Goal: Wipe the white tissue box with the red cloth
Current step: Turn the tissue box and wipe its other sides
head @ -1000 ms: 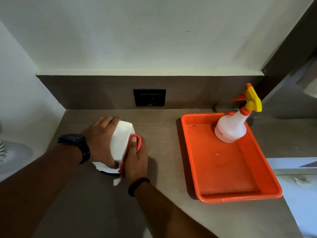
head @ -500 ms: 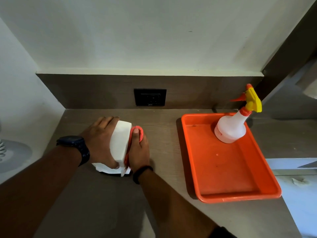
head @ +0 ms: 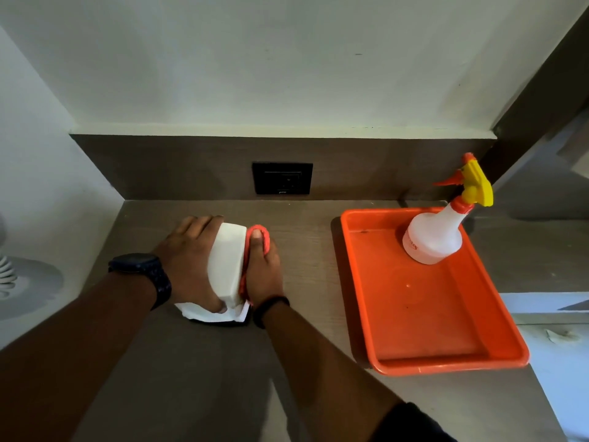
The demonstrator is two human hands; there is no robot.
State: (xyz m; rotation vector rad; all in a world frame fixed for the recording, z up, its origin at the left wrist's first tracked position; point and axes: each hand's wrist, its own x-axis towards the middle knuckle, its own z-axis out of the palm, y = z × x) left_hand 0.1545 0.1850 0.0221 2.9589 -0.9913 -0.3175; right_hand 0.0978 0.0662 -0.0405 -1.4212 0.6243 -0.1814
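White coiled fan base (head: 19,282) at far left edge, well apart from work. Left hand (head: 188,260), dark wristwatch (head: 143,269) on wrist, clamped over left side of white rectangular tissue box (head: 227,263), box on grey-brown wooden counter (head: 302,237), left of centre. White tissue (head: 210,314) protrudes at near end. Right hand (head: 263,272) presses bunched red cloth (head: 255,232) against box's right face. Black wall socket (head: 282,178) behind. Orange plastic tray (head: 414,314) to right, near but apart; white spray bottle with yellow-red trigger (head: 436,234) upright in far corner.

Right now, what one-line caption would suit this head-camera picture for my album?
Left hand steadies a white tissue box while right hand presses a red cloth against its side.
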